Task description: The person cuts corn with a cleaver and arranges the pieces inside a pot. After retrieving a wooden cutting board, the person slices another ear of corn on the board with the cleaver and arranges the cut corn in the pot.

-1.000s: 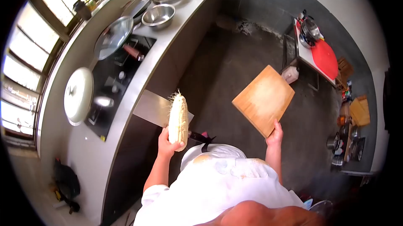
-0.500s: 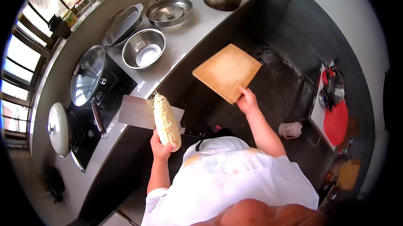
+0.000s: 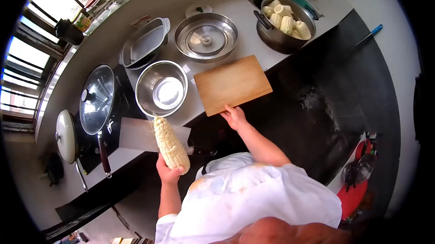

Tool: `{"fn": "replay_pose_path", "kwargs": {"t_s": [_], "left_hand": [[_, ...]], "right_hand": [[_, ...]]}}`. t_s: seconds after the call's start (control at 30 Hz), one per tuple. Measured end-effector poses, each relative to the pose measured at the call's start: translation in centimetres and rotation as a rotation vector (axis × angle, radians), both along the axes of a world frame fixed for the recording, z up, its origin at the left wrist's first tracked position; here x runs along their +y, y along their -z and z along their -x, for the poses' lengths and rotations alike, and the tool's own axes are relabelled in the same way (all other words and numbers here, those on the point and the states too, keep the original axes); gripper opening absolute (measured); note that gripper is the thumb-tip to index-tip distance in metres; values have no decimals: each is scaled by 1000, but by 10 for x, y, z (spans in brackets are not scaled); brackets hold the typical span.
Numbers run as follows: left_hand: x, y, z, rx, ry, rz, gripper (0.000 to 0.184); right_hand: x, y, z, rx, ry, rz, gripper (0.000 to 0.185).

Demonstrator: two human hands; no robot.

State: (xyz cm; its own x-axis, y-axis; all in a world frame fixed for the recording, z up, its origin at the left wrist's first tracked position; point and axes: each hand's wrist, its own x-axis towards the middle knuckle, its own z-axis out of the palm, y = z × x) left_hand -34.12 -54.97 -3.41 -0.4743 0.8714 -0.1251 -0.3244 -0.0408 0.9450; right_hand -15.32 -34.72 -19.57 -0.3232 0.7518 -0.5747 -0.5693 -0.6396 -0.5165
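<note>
In the head view, my left hand (image 3: 168,171) is closed round the lower end of a peeled corn cob (image 3: 171,146), which points up and away from me. Behind the cob is a broad cleaver blade (image 3: 136,134), its dark handle (image 3: 205,151) sticking out to the right. Whether my left hand also supports the cleaver I cannot tell. My right hand (image 3: 234,117) grips the near edge of a wooden cutting board (image 3: 233,84). The board overlaps the counter's front edge in view; contact with the counter is unclear.
A steel bowl (image 3: 141,90), a round steel pan (image 3: 181,33) and a glass dish (image 3: 129,49) stand on the counter (image 3: 249,33). A pot (image 3: 272,40) of corn pieces is at the back right. A glass-lidded wok (image 3: 96,108) and white-lidded pan (image 3: 66,137) are left.
My right hand has brought the cutting board left, toward the counter, and turned it. The left hand still holds the cob. The view has shifted, showing more of the counter's right end.
</note>
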Motion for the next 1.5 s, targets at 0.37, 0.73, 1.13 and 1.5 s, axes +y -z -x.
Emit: {"fn": "replay_pose_path", "kwargs": {"t_s": [0.37, 0.73, 1.13, 1.5], "left_hand": [[79, 5, -47, -71, -175, 14, 80], [144, 16, -109, -103, -298, 64, 82], [201, 55, -120, -370, -46, 218, 77], [259, 64, -126, -621, 127, 121, 65]], "right_hand": [[161, -52, -35, -167, -416, -18, 44], [273, -33, -11, 28, -400, -13, 32], [288, -68, -50, -302, -501, -327, 67], [166, -99, -86, -1026, -1296, -1252, 75]]}}
